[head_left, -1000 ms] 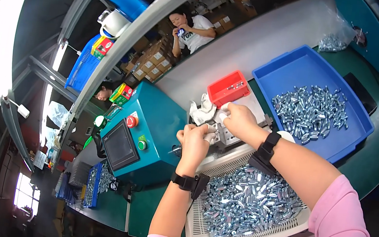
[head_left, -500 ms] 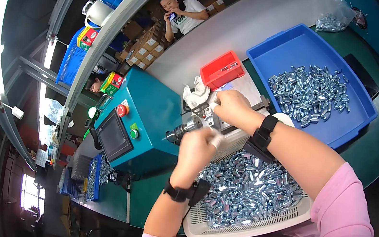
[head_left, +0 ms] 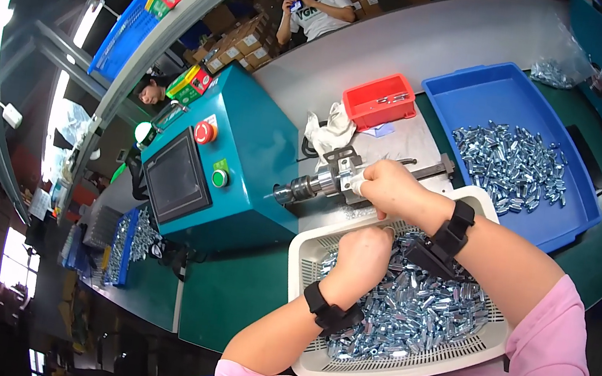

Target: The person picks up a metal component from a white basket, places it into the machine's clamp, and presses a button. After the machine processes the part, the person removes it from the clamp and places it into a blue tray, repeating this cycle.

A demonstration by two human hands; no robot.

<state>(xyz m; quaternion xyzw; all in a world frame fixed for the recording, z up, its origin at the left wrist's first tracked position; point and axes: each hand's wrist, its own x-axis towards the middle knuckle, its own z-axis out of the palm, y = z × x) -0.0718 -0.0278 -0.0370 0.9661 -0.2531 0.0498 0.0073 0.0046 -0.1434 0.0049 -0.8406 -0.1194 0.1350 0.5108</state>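
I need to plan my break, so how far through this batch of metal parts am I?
Done, it seems: a spread of metal parts lies in the blue tray. In hand: the right hand is at the machine's chuck, while the left hand reaches into the white basket. Left: that basket holds a large heap, apparently more than the tray, so likely under halfway.

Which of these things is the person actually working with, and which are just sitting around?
In use:
left hand in the white basket of metal parts
right hand at the chuck

Lying about:
red bin
blue tray
white rag
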